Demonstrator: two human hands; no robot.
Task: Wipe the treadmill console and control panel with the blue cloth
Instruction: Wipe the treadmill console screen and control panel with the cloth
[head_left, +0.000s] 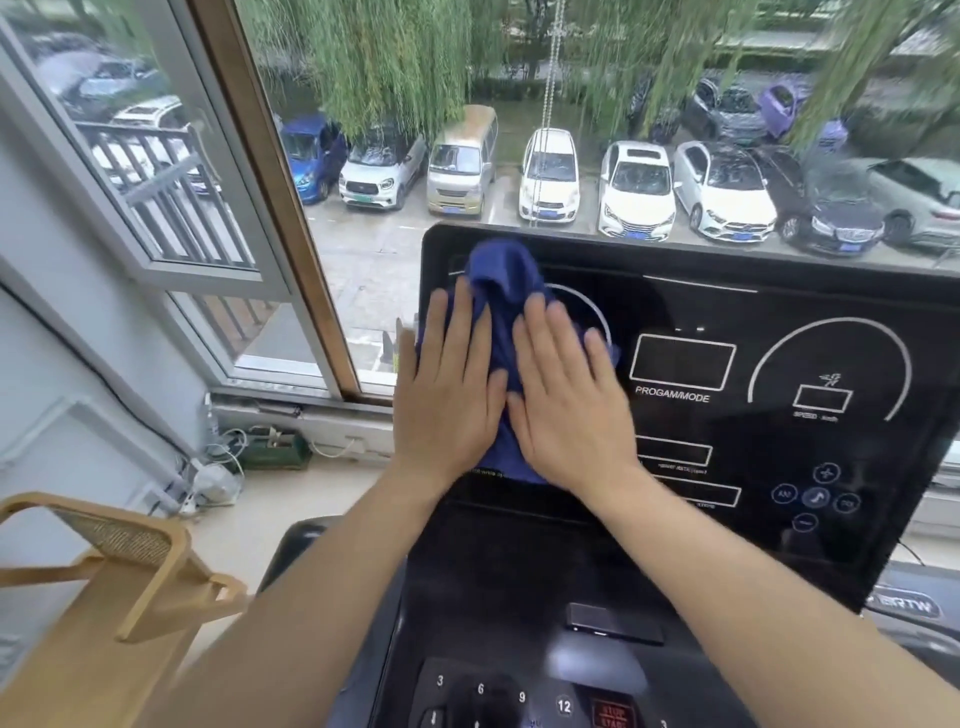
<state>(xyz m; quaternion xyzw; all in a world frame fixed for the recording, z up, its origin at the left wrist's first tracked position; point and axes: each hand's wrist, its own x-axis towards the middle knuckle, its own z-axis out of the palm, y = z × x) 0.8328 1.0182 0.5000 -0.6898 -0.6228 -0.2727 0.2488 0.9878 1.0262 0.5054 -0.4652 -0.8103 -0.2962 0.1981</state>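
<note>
Blue cloth (501, 291): bunched on the left part of the black console (779, 291), under both hands.
Left hand (449, 384): flat, fingers stretched, not clenched; it presses the cloth, probably to keep it spread.
Right hand (569, 395): also flat on the cloth, just beside the left one.
Control panel (524, 696): lower, near the body, with number keys; it looks not yet wiped.
Window (208, 156): open, at the left.

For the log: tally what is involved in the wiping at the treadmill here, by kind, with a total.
Hands: 2, left hand and right hand, both flat on the cloth
Blue cloth: 1, bunched against the display's left side
Treadmill console: 1
Red stop button: 1, partly cut off at the bottom edge
Total: 5
</note>
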